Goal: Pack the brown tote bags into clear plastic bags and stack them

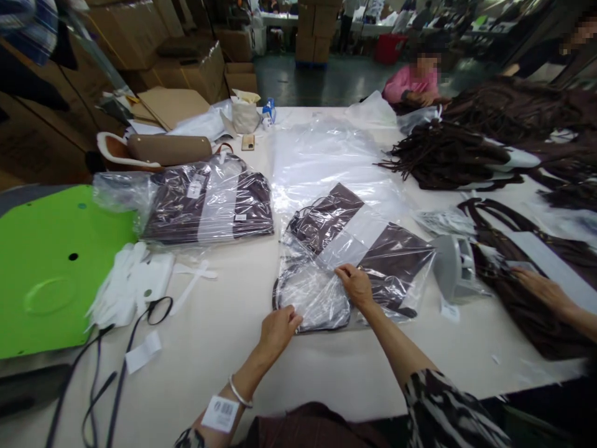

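Lying flat and askew at the centre of the frame: dark brown handbag [396,249] with a white paper band [370,227] across, inside a clear plastic bag [317,292]. Pinching the film near its lower left edge with thumb and fingers of the left hand [280,330]; pinching it again farther up with the right hand [355,285], fingertips together just below the paper band. Visible under the film between both hands: dark curved strap [276,292], liable to snag or poke out under an uneven pull. Could tear or stretch at either pinch, given such thin, wrinkled plastic. Could also bunch up or trap air, judging by the folds over the strap. Reaching in from the upper centre: stack of clear plastic bags [321,155], apt to be dragged along through film clinging to film. Close by the bag's right corner: grey dispenser-like device [454,267], easily bumped by a sideways tug; impossible to tell whether touching. At the lower left of the frame: paper label [220,415] on the left wrist, able to catch on loose film during a reach across.
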A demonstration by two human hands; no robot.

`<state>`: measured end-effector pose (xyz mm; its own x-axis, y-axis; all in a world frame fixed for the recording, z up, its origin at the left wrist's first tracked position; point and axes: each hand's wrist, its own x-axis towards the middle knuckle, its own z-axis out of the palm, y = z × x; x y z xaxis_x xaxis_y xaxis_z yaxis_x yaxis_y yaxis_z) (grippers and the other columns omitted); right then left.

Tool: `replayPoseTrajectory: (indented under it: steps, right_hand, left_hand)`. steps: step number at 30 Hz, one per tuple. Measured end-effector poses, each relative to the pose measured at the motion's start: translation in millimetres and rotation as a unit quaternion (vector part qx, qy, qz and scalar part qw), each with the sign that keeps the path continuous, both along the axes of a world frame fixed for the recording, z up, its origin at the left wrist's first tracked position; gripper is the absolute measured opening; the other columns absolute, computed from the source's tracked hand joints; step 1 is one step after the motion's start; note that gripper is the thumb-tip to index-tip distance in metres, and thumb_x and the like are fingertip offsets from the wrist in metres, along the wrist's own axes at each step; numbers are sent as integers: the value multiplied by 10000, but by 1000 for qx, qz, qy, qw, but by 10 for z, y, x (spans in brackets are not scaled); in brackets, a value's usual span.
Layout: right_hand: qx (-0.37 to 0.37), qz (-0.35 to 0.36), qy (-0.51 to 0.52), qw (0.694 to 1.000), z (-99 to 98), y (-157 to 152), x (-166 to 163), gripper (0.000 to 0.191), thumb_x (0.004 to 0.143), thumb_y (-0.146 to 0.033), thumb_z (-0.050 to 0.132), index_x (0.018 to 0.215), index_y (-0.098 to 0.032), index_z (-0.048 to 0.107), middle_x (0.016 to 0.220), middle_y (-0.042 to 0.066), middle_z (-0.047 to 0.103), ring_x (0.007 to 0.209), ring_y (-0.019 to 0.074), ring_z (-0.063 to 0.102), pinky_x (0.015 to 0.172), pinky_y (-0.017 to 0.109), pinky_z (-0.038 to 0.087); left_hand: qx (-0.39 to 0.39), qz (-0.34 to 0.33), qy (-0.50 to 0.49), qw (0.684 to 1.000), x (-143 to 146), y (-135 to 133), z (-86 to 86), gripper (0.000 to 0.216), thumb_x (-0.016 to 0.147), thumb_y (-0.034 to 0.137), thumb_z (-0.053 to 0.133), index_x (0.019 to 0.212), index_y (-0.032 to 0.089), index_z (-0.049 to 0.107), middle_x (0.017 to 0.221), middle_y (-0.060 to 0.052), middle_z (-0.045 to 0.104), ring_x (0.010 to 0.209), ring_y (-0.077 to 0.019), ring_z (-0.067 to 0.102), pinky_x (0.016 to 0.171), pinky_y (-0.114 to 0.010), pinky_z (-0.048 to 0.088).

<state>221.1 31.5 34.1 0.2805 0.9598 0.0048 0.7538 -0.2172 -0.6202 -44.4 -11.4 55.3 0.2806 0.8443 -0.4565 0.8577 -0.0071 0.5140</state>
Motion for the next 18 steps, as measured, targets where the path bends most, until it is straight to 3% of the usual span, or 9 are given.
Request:
replayPoseTrajectory:
  steps: [5,9,14,18]
  right_hand:
    - [-29,-7,-1,1000,-78,-31,10,297,877,-490,547,840,-234,693,746,21,700,683,182,626,674,283,426]
    - [-43,8,15,999,-58,-61,10,275,863,-493,583,823,-242,686,713,8,682,672,175,621,669,275,429]
    - [-59,10,23,998,-37,-68,8,254,848,-487,612,842,-250,700,726,7,692,683,176,630,662,276,434]
    - [-58,15,27,998,-51,-51,17,247,856,-473,605,829,-247,702,713,6,684,665,169,615,659,273,432]
  left_hand:
    - [5,15,-59,998,101,224,95,178,864,359,608,981,227,627,924,-6,718,826,-178,654,717,-273,411]
    - [25,8,-116,993,425,568,94,269,879,359,618,1107,217,606,1043,-39,711,863,-184,660,774,-294,459]
    - [111,-6,-157,981,842,848,23,245,898,259,610,1139,216,592,1074,-43,677,948,-180,640,833,-295,476]
    - [149,-43,-144,977,997,1009,6,158,912,224,585,1066,222,621,1040,-40,644,948,-178,609,844,-299,470]
